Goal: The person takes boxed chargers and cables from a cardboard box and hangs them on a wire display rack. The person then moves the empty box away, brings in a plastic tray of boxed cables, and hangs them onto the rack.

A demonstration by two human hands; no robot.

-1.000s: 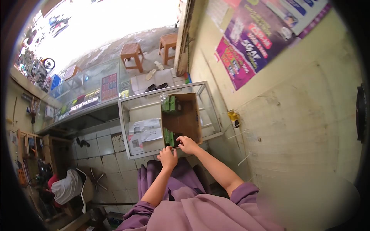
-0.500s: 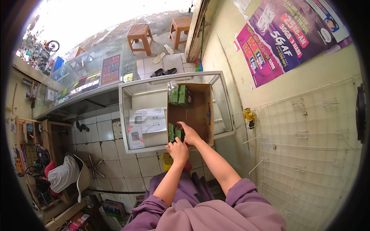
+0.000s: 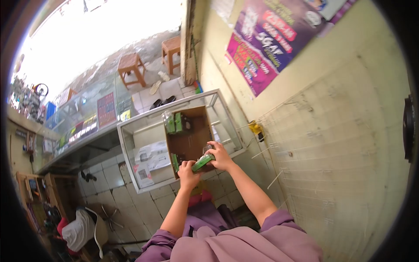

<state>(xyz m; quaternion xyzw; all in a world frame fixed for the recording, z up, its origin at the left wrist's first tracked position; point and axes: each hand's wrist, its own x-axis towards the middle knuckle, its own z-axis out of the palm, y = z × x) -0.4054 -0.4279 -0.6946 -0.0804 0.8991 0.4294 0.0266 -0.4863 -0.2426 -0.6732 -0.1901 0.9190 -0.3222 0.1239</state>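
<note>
Pack [image 3: 202, 163], green, over carton [image 3: 187, 142] | right hand [image 3: 220, 156] curled round one end | left hand [image 3: 188, 175] bent at other, hold unclear

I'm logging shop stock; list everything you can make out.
Glass case: 1, silver, centre
Cardboard box: 1, brown, on glass case
Green packs: several, green, box's left corners
Held pack: 1, green, at box's near end
Papers: several, mostly white, left of box
Display counter: 1, clear, left
Stools: 2, brown, top
Footwear: 2 pairs, dark and pale, beyond case
Chair: 1, white, lower left
Poster: 1 large, purple, upper right
Small object: 1, yellow, right
Wire grid: 1, pale, right
Left hand: 1, bare, at held pack's left end
Right hand: 1, bare, holding pack
</note>
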